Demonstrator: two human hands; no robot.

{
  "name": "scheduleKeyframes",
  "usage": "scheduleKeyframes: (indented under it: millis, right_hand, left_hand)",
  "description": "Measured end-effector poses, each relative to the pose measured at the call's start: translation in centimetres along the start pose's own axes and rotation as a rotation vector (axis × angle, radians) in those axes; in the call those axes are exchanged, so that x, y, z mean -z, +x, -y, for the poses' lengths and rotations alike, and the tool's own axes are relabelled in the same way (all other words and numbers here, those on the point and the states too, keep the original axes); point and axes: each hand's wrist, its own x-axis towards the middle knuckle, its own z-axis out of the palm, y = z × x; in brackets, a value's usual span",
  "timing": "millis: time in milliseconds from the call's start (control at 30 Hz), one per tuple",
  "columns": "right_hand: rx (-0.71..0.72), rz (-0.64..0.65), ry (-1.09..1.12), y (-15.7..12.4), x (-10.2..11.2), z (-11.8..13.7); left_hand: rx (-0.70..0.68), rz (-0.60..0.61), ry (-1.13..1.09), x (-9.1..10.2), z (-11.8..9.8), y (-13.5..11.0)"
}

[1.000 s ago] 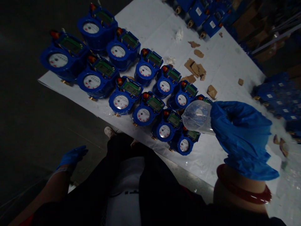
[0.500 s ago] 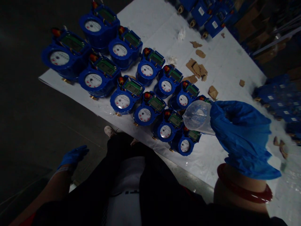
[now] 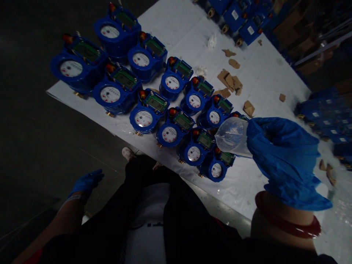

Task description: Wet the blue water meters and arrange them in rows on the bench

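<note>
My right hand (image 3: pixel 283 157), in a blue glove with a red bangle at the wrist, is closed round a clear plastic cup (image 3: pixel 233 136). The cup is tipped on its side above the nearest blue water meters (image 3: pixel 217 167), its mouth towards the left. Two rows of blue meters (image 3: pixel 143 110) with white dials run diagonally across the white sheet (image 3: pixel 261 77). My left hand (image 3: pixel 85 183), also gloved in blue, hangs low at the left beside my leg, away from the table, fingers loosely spread and holding nothing.
Torn brown cardboard scraps (image 3: pixel 229 80) and white paper wads (image 3: pixel 211 40) lie on the sheet beyond the meters. More blue meters (image 3: pixel 242 18) are stacked at the far top and at the right edge (image 3: pixel 324 113). The dark floor (image 3: pixel 41 139) lies to the left.
The view has drifted slightly; my right hand and the cup stay almost where they were over the nearest meters. My left hand has not moved.
</note>
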Motion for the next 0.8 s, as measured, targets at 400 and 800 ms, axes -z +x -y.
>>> scheduleKeyframes:
  millis: [400,800]
  right_hand:
    - [-0.136,0.028,-0.016,-0.2,0.7,1.4]
    - [-0.11,-0.059,0.067,0.0,0.2,1.5]
  left_hand:
    - [0.005,0.009,-0.013,0.1,0.2,0.0]
    - [0.023,0.001,0.005,-0.3,-0.3,-0.4]
